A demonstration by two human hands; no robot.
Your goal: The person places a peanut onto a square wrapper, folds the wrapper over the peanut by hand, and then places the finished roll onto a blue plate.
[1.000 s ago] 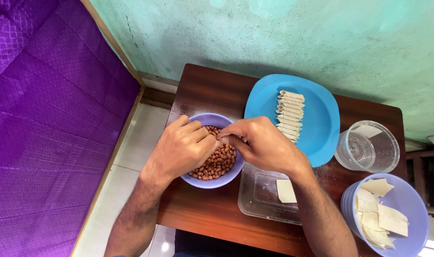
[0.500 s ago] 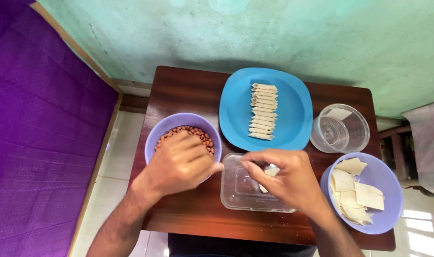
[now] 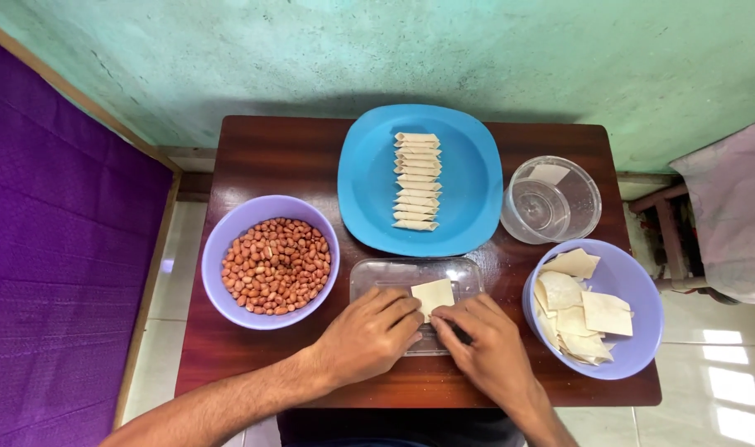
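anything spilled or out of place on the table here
Nothing stands out. The peanuts sit inside their bowl, the rolls lie in a neat row on the blue plate, and both hands work one pastry square.

Dark brown wooden table (image 3: 270, 157) standing against a teal plastered wall (image 3: 394, 50), paint looking patchy and scuffed. White tiled floor (image 3: 725, 364) showing around it, daylight reflecting off the tiles at right. Purple quilted fabric (image 3: 55, 273) lying at left along a wooden frame edge (image 3: 146, 281). Wooden furniture draped with pinkish cloth (image 3: 729, 215) sitting at right.
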